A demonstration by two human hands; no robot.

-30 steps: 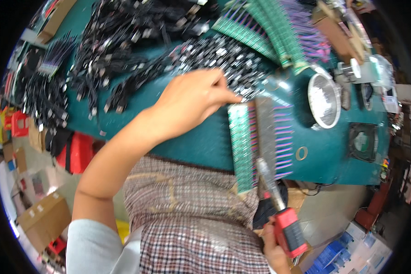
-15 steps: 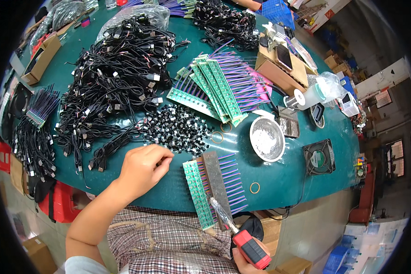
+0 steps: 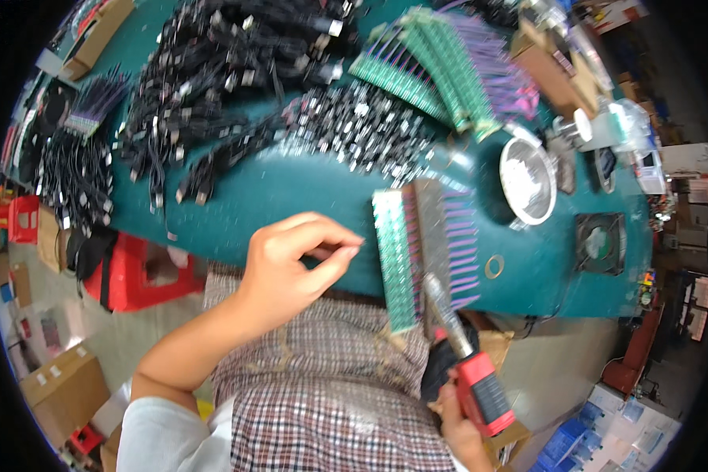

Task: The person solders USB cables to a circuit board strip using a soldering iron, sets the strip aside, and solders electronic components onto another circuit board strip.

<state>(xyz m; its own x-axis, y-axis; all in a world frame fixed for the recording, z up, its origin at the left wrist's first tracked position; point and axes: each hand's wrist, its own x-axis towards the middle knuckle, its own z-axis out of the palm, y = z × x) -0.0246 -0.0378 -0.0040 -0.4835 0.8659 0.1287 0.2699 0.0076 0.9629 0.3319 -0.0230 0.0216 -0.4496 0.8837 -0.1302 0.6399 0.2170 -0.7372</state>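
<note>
My left hand (image 3: pixel 295 263) hovers just left of a green circuit board panel (image 3: pixel 395 263), thumb and forefinger pinched together. Whatever may be between those fingertips is too small and blurred to make out. My right hand (image 3: pixel 455 413) grips a soldering iron (image 3: pixel 486 397) by its red and black handle. The iron's silvery shaft slants up over a dark flat bar (image 3: pixel 433 236), which lies across the wires beside the panel. Purplish wires (image 3: pixel 462 252) stick out in a row on the bar's right side. Beyond my left hand lies a heap of small black and silver connectors (image 3: pixel 362 130).
Bundles of black cables (image 3: pixel 228 71) cover the far left of the green table (image 3: pixel 236 189). More wired green panels (image 3: pixel 448 71) are stacked farther back. To the right stand a metal bowl (image 3: pixel 527 181), a solder spool (image 3: pixel 580 126) and a small black fan (image 3: pixel 600 242). A rubber band (image 3: pixel 494 267) lies near the panel.
The whole view has shifted, with the table higher and farther right. Relative to the panel, my left hand has come nearer, down from its far end to its left edge. My right hand still holds the iron.
</note>
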